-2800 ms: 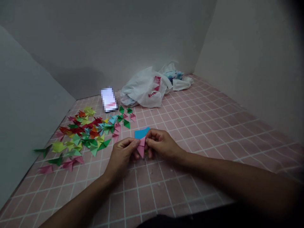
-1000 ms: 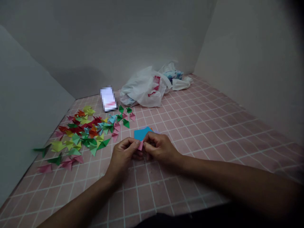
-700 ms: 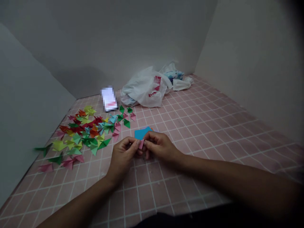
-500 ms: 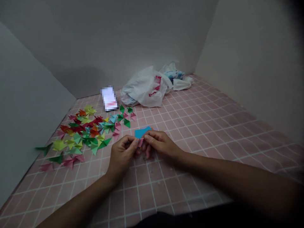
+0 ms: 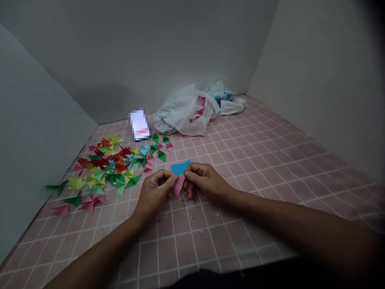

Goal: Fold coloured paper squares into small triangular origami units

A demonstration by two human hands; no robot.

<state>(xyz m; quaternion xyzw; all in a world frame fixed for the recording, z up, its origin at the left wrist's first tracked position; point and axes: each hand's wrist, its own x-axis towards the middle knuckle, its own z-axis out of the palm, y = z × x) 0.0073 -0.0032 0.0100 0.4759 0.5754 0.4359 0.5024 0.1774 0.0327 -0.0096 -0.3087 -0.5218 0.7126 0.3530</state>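
A small piece of folded pink paper [image 5: 179, 186] is pinched between my two hands, its point hanging downward. My left hand [image 5: 157, 190] grips its left side between thumb and forefinger. On the right side, the thumb and fingers of my right hand [image 5: 205, 180] are closed on it too. Just beyond the fingertips lies blue paper [image 5: 181, 167] on the pink tiled surface, partly covered by my right hand. To the left spread many folded paper birds [image 5: 116, 178] in red, green, yellow, pink, orange and light blue.
A phone [image 5: 140, 125] with a lit, blurred screen leans near the back wall. Beside it sits a white plastic bag [image 5: 185, 110] with red print, and behind that a blue-and-white packet [image 5: 223, 95]. Grey walls enclose the left, back and right sides of the tiled surface [image 5: 270, 160].
More of the pink paper now shows between my hands, as a downward-pointing shape. My fingers have moved slightly apart along its top edge. The view has shifted a little.
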